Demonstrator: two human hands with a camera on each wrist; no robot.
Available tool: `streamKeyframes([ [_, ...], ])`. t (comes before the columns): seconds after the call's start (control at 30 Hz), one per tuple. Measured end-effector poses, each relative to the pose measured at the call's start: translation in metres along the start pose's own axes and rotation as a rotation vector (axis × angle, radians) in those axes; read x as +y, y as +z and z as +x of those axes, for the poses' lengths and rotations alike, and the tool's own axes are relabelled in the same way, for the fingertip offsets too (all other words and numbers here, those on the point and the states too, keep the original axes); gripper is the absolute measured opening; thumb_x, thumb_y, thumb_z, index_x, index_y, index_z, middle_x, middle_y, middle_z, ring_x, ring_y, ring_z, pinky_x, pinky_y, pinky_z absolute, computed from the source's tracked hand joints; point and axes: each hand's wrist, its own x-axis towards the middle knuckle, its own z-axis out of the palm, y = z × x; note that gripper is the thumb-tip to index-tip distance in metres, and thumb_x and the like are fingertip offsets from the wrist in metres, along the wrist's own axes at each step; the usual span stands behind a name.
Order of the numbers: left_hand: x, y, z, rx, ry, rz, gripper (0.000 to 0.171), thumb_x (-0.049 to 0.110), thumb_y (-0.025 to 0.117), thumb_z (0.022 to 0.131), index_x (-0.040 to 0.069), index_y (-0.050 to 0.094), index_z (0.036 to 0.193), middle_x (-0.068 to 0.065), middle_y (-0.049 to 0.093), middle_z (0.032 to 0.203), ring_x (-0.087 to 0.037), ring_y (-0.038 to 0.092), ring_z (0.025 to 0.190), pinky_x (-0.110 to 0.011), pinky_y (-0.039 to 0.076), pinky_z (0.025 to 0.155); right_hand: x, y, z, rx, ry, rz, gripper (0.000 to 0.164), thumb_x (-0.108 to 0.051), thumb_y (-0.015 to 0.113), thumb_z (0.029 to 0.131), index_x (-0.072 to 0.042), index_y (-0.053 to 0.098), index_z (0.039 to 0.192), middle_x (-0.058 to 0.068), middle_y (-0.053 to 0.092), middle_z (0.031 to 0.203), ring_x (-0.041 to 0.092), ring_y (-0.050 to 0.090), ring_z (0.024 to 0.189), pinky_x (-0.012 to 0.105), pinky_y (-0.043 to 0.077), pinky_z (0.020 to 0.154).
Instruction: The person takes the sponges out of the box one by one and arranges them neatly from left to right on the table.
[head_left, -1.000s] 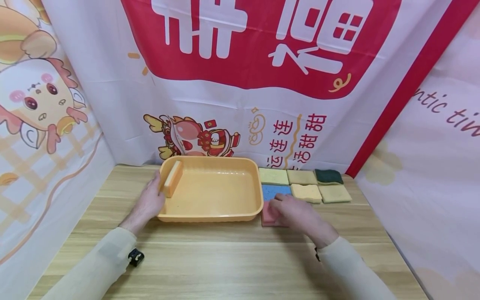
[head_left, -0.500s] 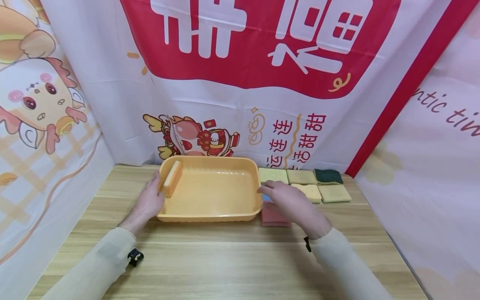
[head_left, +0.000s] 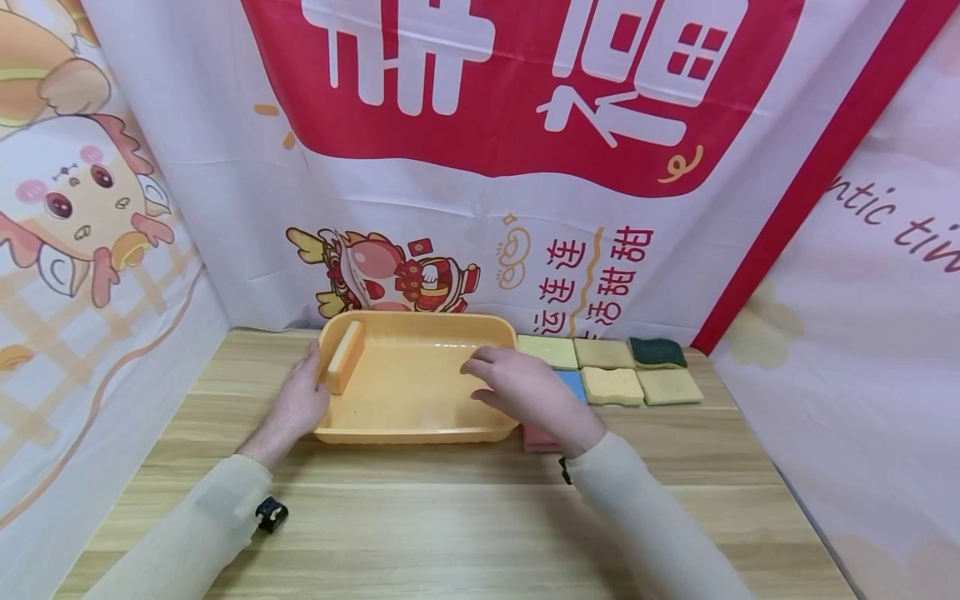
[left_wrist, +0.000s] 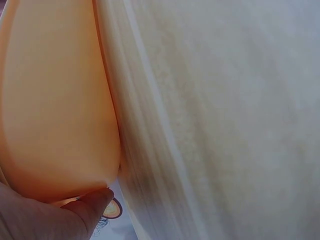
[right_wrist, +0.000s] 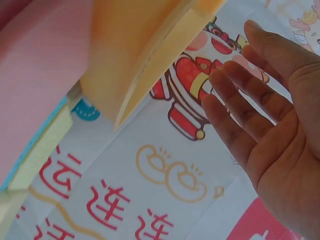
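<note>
A yellow plastic basin (head_left: pixel 420 408) stands on the wooden table, with an orange-and-cream sponge (head_left: pixel 346 360) upright along its left wall. My left hand (head_left: pixel 302 400) grips the basin's left end; in the left wrist view the thumb of that hand (left_wrist: pixel 55 217) lies along the basin wall (left_wrist: pixel 60 100). Over the basin's right side hovers my right hand (head_left: pixel 528 393), and the right wrist view shows its palm and parted fingers (right_wrist: pixel 225 115) holding nothing. Partly hidden under the right forearm are a pink sponge (head_left: pixel 538 441) and a blue sponge (head_left: pixel 573 385).
Right of the basin, more sponges lie in rows: pale yellow (head_left: pixel 551 352), tan (head_left: pixel 604 354), dark green (head_left: pixel 658 352), wavy cream (head_left: pixel 613 387) and another tan sponge (head_left: pixel 670 387). A printed cloth (head_left: pixel 420 196) hangs behind the table (head_left: pixel 420 533).
My right hand has left the pink sponge, passed over the blue one and moved left above the basin. The left hand stays at the basin's left end.
</note>
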Motion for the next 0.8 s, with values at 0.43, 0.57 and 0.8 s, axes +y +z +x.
streamKeyframes([
  [0.43,-0.002,0.001,0.001,0.0,-0.005,-0.015,0.089,-0.004,0.039,0.11,-0.003,-0.011,0.183,-0.043,0.002,0.19,-0.065,0.012,0.178,-0.075,0.012,0.149,-0.016,0.009,0.039,-0.052,-0.007,0.005,0.042,-0.032,0.087,0.108,-0.022,0.08,0.148,0.001,0.081,0.147,0.023,0.079,0.135,0.043,0.068,0.119],
  [0.57,-0.003,0.001,0.002,0.003,-0.007,-0.012,0.089,-0.004,0.038,0.11,-0.003,-0.011,0.184,-0.043,0.003,0.19,-0.065,0.012,0.178,-0.075,0.012,0.149,-0.023,0.012,0.049,-0.067,-0.008,-0.013,0.042,-0.033,0.086,0.109,-0.024,0.079,0.15,0.0,0.081,0.147,0.021,0.079,0.134,0.042,0.07,0.115],
  [0.8,-0.004,0.002,0.003,-0.004,-0.016,-0.011,0.089,-0.003,0.038,0.11,-0.002,-0.012,0.184,-0.042,0.002,0.19,-0.065,0.012,0.178,-0.075,0.011,0.149,-0.035,0.021,0.067,-0.085,0.006,-0.02,0.045,-0.034,0.087,0.108,-0.028,0.077,0.152,-0.003,0.079,0.147,0.018,0.079,0.131,0.038,0.073,0.106],
])
